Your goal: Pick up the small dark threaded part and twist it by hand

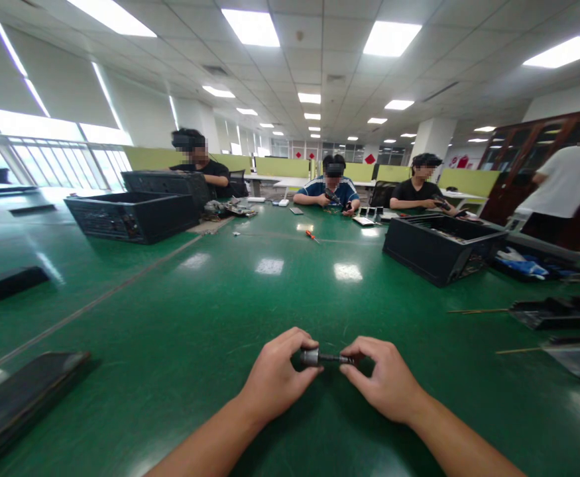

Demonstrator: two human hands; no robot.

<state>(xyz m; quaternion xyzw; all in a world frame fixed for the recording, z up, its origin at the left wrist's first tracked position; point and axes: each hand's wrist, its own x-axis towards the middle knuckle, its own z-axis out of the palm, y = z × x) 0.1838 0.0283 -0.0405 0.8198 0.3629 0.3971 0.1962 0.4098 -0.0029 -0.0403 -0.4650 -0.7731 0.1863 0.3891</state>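
Between my two hands lies a small metal piece (328, 358), a wide silvery cylinder with a thin dark shaft, held level above the green tabletop (270, 301). Thumb and fingers of my left hand (280, 371) pinch its thick cylinder end. The thin end, to the right, is in a pinch of my right hand (384, 377). Its exact kind is too small to make out.
Black computer cases (133, 218) stand at left and another case (439, 248) at right. An orange-handled screwdriver (311, 236) lies farther off. A dark flat panel (26, 397) is at near left, with dark trays (558, 311) at right. Several people sit or stand beyond.
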